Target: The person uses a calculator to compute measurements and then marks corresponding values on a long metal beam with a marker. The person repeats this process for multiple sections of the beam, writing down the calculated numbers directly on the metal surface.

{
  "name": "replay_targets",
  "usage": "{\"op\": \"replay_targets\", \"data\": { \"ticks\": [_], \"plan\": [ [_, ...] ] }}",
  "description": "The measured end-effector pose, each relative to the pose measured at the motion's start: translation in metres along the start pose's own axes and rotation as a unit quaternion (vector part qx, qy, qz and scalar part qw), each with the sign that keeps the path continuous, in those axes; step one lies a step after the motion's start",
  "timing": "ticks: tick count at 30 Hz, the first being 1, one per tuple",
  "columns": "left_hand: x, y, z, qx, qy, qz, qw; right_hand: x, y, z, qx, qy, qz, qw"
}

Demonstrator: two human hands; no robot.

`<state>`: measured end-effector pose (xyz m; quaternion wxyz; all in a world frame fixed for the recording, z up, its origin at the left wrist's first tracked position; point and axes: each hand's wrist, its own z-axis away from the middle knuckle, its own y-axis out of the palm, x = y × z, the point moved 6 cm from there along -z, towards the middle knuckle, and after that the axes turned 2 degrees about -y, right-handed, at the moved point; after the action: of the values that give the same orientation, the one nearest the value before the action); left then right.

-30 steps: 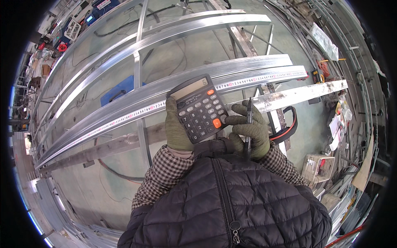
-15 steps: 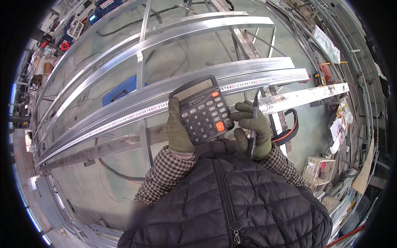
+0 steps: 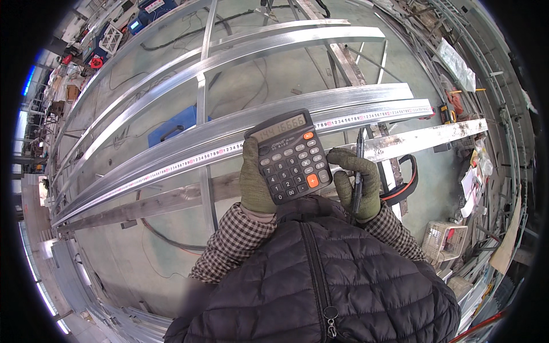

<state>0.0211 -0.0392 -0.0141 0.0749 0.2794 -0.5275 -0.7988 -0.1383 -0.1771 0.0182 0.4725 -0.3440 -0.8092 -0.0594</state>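
- Left hand [image 3: 255, 183], in its green glove, is wrapped tight around the left side of the black calculator [image 3: 293, 155]. I hold it up in front of my chest, above my puffy black jacket [image 3: 326, 280].
- Right hand [image 3: 355, 182] is closed around a dark pen [image 3: 358, 177], which stands up between my fingers. One gloved fingertip touches the right edge of the calculator, beside the buttons.
- From my head camera, the calculator hangs over the long metal beam [image 3: 274, 123]. A measuring tape [image 3: 229, 150] lies flat along that beam, just behind the calculator.
- My gloves are thick and the buttons are small. I think a fat fingertip could push two buttons at once, and then the number would be wrong.
- Only my left hand really holds the calculator. If I push hard from the right, it could tip or slip out and fall onto the beam or the floor.
- The pen could slide out of my right hand while I press, because that hand does two jobs at once.
- The tape just lies loose on the beam. If the calculator bumped it, I think it could shift.
- A black and red cable loop [image 3: 403, 183] lies on the floor near my right side. I could trip on it if I step that way.
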Motion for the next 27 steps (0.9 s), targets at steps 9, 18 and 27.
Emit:
{"op": "replay_targets", "data": {
  "ticks": [9,18,27],
  "plan": [
    [0.0009,-0.0028,-0.0018,-0.007,0.004,0.006,1.0,-0.001,0.0004,-0.0007,-0.002,-0.009,-0.015,1.0],
    [0.0016,-0.0046,-0.0023,0.005,-0.003,0.003,1.0,0.0019,0.0013,-0.0015,-0.008,0.002,-0.001,1.0],
    [0.0012,-0.0087,-0.0024,-0.003,-0.002,0.003,1.0,0.0,0.0042,0.0004,-0.012,0.0,-0.003,1.0]
  ]
}}
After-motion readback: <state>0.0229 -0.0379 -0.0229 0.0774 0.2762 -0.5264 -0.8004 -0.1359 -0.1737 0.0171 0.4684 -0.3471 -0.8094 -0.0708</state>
